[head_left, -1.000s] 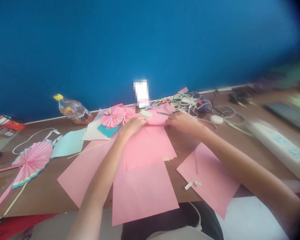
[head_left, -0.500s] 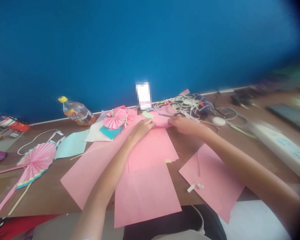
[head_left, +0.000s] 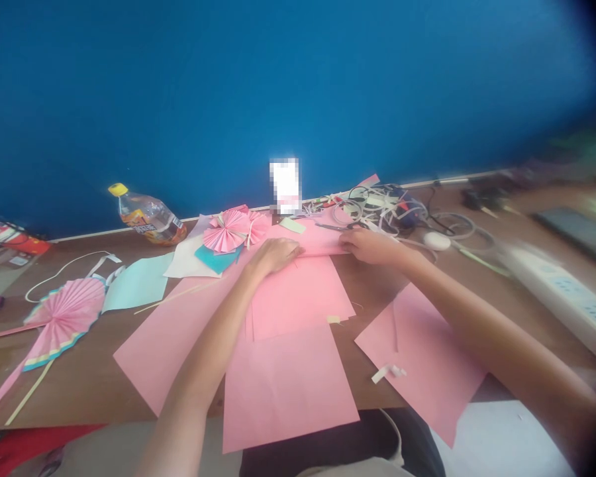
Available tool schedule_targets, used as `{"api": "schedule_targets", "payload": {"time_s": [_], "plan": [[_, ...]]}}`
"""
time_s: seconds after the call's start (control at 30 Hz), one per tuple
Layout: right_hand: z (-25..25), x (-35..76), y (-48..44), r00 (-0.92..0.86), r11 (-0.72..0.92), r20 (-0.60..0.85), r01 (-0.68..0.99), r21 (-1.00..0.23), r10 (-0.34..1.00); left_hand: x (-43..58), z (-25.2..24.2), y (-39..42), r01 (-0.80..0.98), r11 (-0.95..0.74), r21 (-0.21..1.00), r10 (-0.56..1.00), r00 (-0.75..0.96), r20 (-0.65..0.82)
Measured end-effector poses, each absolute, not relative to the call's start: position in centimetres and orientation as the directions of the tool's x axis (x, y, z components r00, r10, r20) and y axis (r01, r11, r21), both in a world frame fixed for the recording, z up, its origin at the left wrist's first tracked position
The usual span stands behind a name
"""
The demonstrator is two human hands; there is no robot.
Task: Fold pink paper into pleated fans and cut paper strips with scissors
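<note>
Before me lies a sheet of pink paper [head_left: 298, 291] with its far edge turned over in a fold [head_left: 322, 246]. My left hand [head_left: 277, 256] presses on the left end of that fold, fingers bent and close together. At the right end, my right hand [head_left: 360, 245] pinches the paper's edge between curled fingers; the thumb is partly hidden. Just beyond my right hand are dark scissors [head_left: 332, 227], lying on the pink paper. A small pale paper piece [head_left: 292, 226] rests past my left hand.
More pink sheets [head_left: 291, 391] overlap in front, one [head_left: 422, 358] at the right. Pleated paper rosettes [head_left: 226, 230] and a pleated fan [head_left: 69, 315] lie left, near a yellow-capped bottle [head_left: 151, 217]. Tangled cables [head_left: 377, 205] and a power strip [head_left: 563, 285] sit right.
Both hands stay on the folded pink paper. My right hand has shifted slightly to the right, and the left hand looks flatter on the fold. The view has turned a little.
</note>
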State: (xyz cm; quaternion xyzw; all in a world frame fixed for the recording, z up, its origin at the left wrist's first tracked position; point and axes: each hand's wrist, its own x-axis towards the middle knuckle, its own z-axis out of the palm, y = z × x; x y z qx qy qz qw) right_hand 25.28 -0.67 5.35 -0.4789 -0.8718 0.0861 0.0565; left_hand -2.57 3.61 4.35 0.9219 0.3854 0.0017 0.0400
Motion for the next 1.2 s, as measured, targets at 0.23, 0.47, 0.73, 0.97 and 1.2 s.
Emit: {"api": "schedule_targets", "payload": {"time_s": [0.23, 0.47, 0.73, 0.97, 1.2], "plan": [[4.5, 26.1, 0.1, -0.508, 0.491, 0.008, 0.828, -0.271, 0.861, -3.7, 4.3, 4.5, 0.716, -0.649, 0.256, 0.735, 0.677, -0.031], [5.0, 25.1, -0.9, -0.539, 0.555, 0.147, 0.768, -0.319, 0.830, -4.4, 4.4, 5.5, 0.631, -0.605, 0.486, 0.709, 0.704, -0.032], [4.3, 24.5, -0.8, -0.581, 0.609, 0.191, 0.724, -0.322, 0.791, -3.0, 6.5, 3.8, 0.668, -0.709, 0.227, 0.674, 0.736, -0.062], [4.2, 24.5, -0.6, -0.606, 0.631, 0.188, 0.701, -0.333, 0.773, -0.2, 6.8, 0.8, 0.680, -0.724, -0.113, 0.683, 0.730, 0.016], [4.5, 24.5, -0.8, -0.622, 0.642, 0.191, 0.666, -0.380, 0.759, 0.6, 5.0, 0.7, 0.775, -0.625, -0.097, 0.778, 0.629, 0.015]]}}
